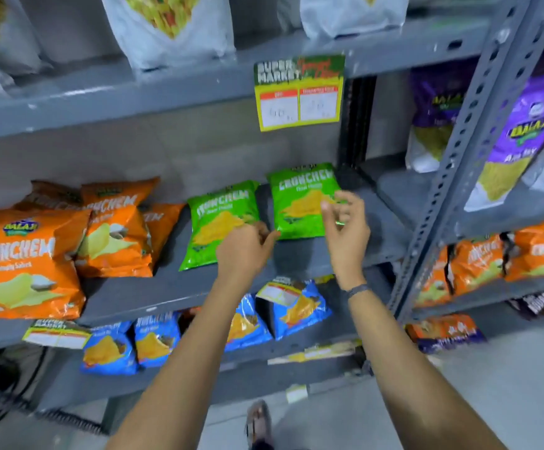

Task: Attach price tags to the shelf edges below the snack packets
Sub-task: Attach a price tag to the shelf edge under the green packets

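Observation:
Two green snack packets lie on the grey middle shelf (296,264), one on the left (218,219) and one on the right (300,199). My left hand (246,251) hovers at their lower edges with its fingers curled and the thumb by the right packet's lower corner; motion blur hides whether it grips anything. My right hand (345,228) is raised in front of the right packet, fingers loosely apart, with nothing visible in it. A yellow and green price tag (298,92) hangs from the upper shelf edge. Another tag (56,334) sits on the middle shelf edge at the left, and a third tag (280,292) hangs below that edge near my arms.
Orange packets (34,264) fill the left of the middle shelf. Blue packets (154,339) stand on the shelf below, whose edge carries a tag (316,350). A perforated upright post (459,151) separates a second rack with purple bags (520,134). My foot (257,420) is on the floor.

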`<state>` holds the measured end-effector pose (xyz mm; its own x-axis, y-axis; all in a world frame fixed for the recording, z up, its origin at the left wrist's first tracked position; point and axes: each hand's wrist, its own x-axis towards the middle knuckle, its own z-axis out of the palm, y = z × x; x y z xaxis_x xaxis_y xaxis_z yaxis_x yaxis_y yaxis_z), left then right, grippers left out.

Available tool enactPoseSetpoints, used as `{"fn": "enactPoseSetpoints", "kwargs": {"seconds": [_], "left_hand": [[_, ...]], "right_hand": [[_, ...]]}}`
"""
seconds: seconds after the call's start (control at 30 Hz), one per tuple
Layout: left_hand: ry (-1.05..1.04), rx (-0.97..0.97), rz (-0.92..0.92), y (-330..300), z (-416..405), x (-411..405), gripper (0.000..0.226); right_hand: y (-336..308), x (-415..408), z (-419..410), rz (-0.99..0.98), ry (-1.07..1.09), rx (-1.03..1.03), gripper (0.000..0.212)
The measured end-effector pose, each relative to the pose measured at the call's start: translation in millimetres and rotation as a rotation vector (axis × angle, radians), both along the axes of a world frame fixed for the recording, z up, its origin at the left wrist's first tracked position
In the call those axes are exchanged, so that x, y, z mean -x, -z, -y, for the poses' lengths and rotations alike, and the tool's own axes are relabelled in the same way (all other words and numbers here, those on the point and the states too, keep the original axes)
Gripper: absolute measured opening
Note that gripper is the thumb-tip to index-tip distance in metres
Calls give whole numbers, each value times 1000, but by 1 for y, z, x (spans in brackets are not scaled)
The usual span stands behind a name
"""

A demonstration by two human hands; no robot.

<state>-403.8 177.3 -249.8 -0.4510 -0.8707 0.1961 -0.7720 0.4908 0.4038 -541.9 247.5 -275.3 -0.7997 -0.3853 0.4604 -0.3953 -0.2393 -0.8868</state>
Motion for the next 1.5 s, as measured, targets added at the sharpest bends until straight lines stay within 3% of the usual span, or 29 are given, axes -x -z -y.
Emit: {"fn": "enactPoseSetpoints", "kwargs": {"seconds": [0.13,0.27,0.37,0.47,0.63,0.8,0.93,1.03,1.13,1.27,1.37,1.5], "left_hand": [[72,-132,177,61,4,-6,27],[127,-88,300,83,9,-7,35],[175,-37,399,90,17,-3,42],[234,-12,494,93,22,2,36],[258,-19,446,92,21,6,30],[237,-52,396,88,18,8,31],[226,-49,398,93,10,-3,32],[223,-18,488,98,3,-10,29],[179,9,626,102,1,-7,20],[147,-10,715,103,2,2,16],[134,-7,698,103,5,6,16],[123,-17,670,106,4,5,16]], "right_hand": [[96,-28,1,433,50,-272,22],[142,-48,12,754,-186,-356,34],[142,-44,17,804,-252,-347,13],[146,-36,16,788,-320,-359,26],[149,-29,15,811,-381,-505,30],[142,-20,11,590,-351,-601,32],[130,-11,-2,221,-345,-620,23],[128,-5,-7,-7,-357,-700,12],[130,-3,-8,-346,-275,-894,18],[124,-5,-2,-677,-77,-1005,23],[120,-2,4,-804,-8,-1049,27],[117,-1,6,-813,-59,-1059,27]]}}
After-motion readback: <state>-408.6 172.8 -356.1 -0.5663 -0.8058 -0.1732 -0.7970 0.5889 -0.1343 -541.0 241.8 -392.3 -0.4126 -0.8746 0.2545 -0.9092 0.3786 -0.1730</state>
